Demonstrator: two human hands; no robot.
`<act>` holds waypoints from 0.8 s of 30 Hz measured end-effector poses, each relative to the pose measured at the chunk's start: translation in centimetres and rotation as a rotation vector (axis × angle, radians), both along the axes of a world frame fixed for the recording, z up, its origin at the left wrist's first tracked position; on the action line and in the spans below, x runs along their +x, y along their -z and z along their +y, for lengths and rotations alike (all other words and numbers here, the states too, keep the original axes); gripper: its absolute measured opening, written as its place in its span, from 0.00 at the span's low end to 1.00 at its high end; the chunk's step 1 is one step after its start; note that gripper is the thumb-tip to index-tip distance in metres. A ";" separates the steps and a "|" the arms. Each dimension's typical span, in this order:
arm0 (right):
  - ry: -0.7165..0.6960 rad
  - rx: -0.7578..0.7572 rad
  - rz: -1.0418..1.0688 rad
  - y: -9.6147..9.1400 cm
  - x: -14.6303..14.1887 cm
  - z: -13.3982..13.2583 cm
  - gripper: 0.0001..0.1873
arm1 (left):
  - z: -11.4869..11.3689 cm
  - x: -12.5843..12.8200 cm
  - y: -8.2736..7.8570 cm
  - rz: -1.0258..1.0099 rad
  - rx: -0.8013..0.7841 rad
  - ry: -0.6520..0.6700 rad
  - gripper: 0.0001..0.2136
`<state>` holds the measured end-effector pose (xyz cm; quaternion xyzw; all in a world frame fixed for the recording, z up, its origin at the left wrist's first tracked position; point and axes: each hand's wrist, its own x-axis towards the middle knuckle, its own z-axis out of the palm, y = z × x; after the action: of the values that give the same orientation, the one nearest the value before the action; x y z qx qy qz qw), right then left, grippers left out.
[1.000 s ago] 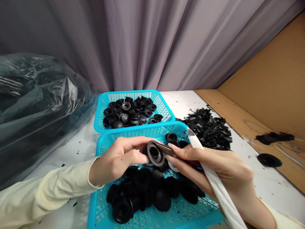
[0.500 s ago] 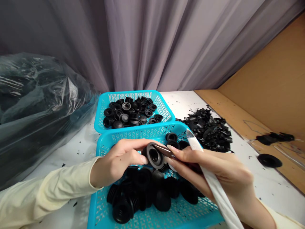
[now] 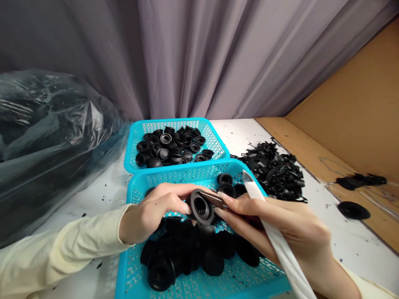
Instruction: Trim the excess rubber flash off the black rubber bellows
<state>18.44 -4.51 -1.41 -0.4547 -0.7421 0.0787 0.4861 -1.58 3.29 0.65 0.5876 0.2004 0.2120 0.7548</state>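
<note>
My left hand (image 3: pixel 154 211) pinches a black ribbed rubber part (image 3: pixel 201 207) over the near blue basket (image 3: pixel 140 182). My right hand (image 3: pixel 280 226) grips a knife whose handle is wrapped in white tape (image 3: pixel 274 236). Its thin dark blade (image 3: pixel 213 197) lies against the rim of the rubber part. Below both hands the near basket holds several more black rubber parts (image 3: pixel 187 253).
A second blue basket (image 3: pixel 212 139) behind it holds several black rubber parts. A heap of black trimmings (image 3: pixel 276 168) lies to the right on the white table. A large clear plastic bag (image 3: pixel 46 145) fills the left. A wooden board (image 3: pixel 349 124) with a few black pieces stands on the right.
The rubber part has turned a little in my left fingers and dropped slightly. The blade has stayed against its rim. Both hands have shifted slightly.
</note>
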 end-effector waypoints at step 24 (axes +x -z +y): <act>-0.050 -0.050 0.054 0.2 -0.3 -0.2 0.11 | 0.0 0.2 0.5 -0.099 -0.044 0.011 0.18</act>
<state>18.18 -4.71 -1.66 -0.4456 -0.7377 0.1216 0.4925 -1.43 3.27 0.16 0.5608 0.1640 0.2323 0.7776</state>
